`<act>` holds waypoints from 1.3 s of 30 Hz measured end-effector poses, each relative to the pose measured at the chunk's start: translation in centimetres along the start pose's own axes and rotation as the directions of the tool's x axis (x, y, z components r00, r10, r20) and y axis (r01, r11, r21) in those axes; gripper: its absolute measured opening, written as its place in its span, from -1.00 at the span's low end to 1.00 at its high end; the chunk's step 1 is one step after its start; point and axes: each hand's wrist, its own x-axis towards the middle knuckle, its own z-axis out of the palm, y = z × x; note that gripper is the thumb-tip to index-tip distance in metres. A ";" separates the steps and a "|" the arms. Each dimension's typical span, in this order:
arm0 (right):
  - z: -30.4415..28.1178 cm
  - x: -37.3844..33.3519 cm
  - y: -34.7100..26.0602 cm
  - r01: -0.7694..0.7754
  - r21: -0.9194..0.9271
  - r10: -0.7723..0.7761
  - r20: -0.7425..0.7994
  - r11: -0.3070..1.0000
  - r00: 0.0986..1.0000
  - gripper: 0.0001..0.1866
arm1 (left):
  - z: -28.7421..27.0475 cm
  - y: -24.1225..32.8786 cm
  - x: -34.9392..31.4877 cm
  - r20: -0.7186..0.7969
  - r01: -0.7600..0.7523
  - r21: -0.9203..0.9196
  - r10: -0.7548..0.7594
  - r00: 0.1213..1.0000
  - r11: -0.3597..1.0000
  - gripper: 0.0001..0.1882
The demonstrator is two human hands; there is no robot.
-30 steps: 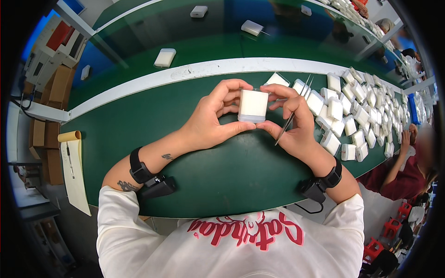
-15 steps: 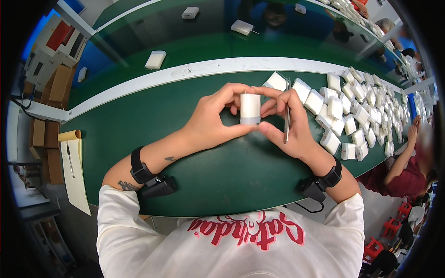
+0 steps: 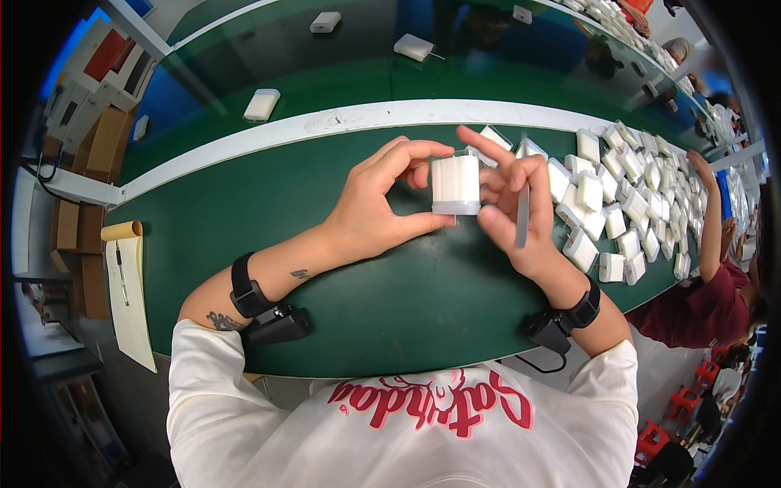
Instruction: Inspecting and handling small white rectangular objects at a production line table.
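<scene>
A small white block-shaped case [image 3: 455, 180] with a clear top and pale grey base is held upright above the table. My left hand [image 3: 382, 191] pinches it by its left side, with the thumb low and the index finger at the top. A thin pin shows under its base. My right hand [image 3: 517, 191] is at the case's right side, index finger raised; whether its other fingertips touch the case I cannot tell. Metal tweezers [image 3: 523, 215] are tucked in my right hand, slightly blurred.
Many similar white cases [image 3: 590, 191] lie heaped to the right on the green table [image 3: 358, 317]. A white rail [image 3: 325, 120] runs behind, with more cases beyond it. A notepad with a pen [image 3: 126, 293] lies left. A co-worker's arm [image 3: 709, 220] reaches in at right.
The case has turned from a narrow side to a broad one and shifted slightly right. My right index finger has lifted away from it. The co-worker's arm has moved toward the heap.
</scene>
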 end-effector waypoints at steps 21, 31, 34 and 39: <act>0.1 0.0 0.3 0.103 -0.302 -0.115 -0.024 0.948 0.993 -0.51 | -0.2 0.3 0.3 -0.011 0.000 -0.098 -0.001 1.000 0.995 -0.36; -0.1 -0.2 0.2 -0.056 -0.440 0.000 -0.127 0.896 0.992 -0.70 | -11.9 -7.3 6.0 -0.602 0.390 0.524 0.006 0.798 0.757 -0.18; -0.1 -0.2 0.2 -0.073 -0.460 0.015 -0.128 0.885 0.992 -0.72 | -17.4 -10.6 9.5 -0.490 0.333 0.690 0.077 0.868 0.643 -0.24; -0.2 0.1 0.3 -0.098 -0.453 0.032 -0.151 0.886 0.988 -0.74 | -21.7 -16.7 14.8 -0.424 0.476 0.826 -0.226 0.877 0.300 -0.22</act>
